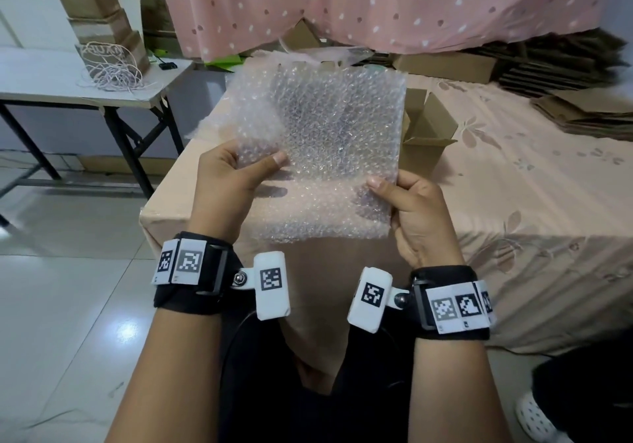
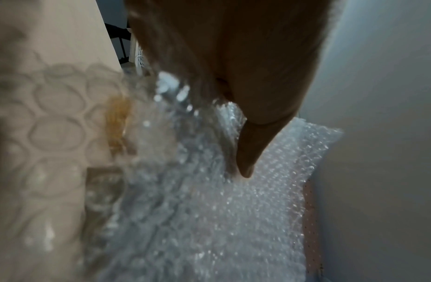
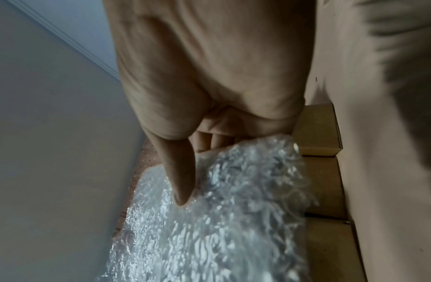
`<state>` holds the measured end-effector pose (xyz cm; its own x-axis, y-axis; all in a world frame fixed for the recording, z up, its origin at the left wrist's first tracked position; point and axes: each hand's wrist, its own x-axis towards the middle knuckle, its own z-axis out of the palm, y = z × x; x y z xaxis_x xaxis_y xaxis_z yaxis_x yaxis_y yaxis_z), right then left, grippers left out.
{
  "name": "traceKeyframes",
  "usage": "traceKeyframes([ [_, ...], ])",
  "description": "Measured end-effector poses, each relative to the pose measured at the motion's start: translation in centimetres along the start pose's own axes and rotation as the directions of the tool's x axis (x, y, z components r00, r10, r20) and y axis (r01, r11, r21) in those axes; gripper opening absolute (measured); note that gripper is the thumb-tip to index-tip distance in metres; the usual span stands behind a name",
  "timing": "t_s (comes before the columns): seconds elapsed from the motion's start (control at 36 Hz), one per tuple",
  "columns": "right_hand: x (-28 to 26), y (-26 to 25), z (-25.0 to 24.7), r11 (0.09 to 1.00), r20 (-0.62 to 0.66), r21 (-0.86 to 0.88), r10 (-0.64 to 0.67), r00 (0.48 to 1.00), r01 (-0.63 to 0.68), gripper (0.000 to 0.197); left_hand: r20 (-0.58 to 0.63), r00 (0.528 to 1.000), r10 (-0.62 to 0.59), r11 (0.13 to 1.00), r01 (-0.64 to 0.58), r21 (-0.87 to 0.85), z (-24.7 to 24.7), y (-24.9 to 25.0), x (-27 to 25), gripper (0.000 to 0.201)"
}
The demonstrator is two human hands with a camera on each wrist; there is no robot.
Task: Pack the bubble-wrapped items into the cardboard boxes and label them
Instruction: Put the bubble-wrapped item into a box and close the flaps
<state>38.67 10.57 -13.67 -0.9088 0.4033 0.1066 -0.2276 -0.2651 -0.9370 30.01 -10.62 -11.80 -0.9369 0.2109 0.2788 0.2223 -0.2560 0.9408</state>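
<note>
Clear square bubble-wrap sheet (image 1: pixel 318 154) I hold upright, left hand (image 1: pixel 226 182) and right hand (image 1: pixel 418 216) pinching its lower corners, above the open brown cardboard box (image 1: pixel 428 134), probably to spread it flat.

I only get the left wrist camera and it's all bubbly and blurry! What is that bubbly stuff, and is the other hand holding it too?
Observer: It's a sheet of bubble wrap, held up flat. The right hand pinches its lower right corner; the left hand pinches the left edge.
Operator: Is there a box to put it in?
Observer: Yes, an open cardboard box sits on the bed just behind the sheet, flaps up.
Operator: Are there more boxes?
Observer: A stack of boxes stands on the folding table to the left, with tangled white string in front.
</note>
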Motion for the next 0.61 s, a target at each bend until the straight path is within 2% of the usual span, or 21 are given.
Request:
traceKeyframes([
  [0.19,-0.13,0.0,0.03,0.998,-0.023,-0.05,-0.025,0.999,0.024,0.005,0.002,0.999,-0.036,0.999,0.036,-0.012,0.24,-0.37,-0.01,0.007],
  [0.5,-0.14,0.05,0.13,0.995,-0.109,-0.081,-0.063,0.992,0.054,0.015,0.04,0.997,-0.061,0.998,0.061,-0.015,0.7,-0.53,-0.29,0.005],
  [0.61,-0.06,0.03,0.11,0.992,-0.101,-0.112,-0.06,0.993,0.048,0.011,0.023,0.998,-0.059,0.998,0.06,-0.026,0.73,-0.53,-0.31,0.011],
])
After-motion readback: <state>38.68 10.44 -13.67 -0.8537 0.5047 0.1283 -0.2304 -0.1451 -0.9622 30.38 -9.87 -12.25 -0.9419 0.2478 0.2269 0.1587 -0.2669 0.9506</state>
